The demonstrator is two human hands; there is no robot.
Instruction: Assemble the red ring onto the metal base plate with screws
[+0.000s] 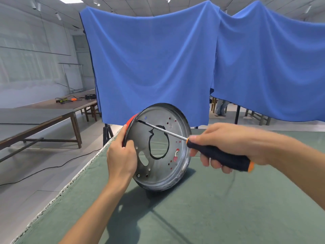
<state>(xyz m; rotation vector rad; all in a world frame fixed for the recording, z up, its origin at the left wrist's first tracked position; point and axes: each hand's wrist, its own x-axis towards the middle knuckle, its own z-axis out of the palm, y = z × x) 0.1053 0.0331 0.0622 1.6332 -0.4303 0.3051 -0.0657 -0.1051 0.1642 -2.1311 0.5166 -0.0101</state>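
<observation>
Hands first: the left hand (pixel 121 155) wraps the plate's (pixel 158 147) left rim, thumb on the inner face and fingers curled behind, holding it up on edge. The plate's lowest rim rests on the table (pixel 228 208), and its hollow side faces the camera, tilted a little to the right. The right hand (pixel 226 147) comes in from the plate's right, fingers closed round the black handle of a screwdriver (pixel 218 156) with an orange end cap. Its shaft crosses the plate's face up and to the left, and the tip sits at the upper left of the inner face, near the rim.

Behind the plate's upper left edge shows a sliver of the ring (pixel 131 119), pressed against the back; most of it is hidden, though red shows through small holes in the plate. A big irregular opening in the middle of the plate shows the table behind it. A screw (pixel 138 175) seems to sit near the plate's lower left rim, though it is too small to be sure. Whether a screw sits under the tip I cannot tell.

Behind the plate hangs a blue cloth (pixel 158 64). Far left of the plate stands a bench (pixel 44 117) bearing small tools too blurred to name.
</observation>
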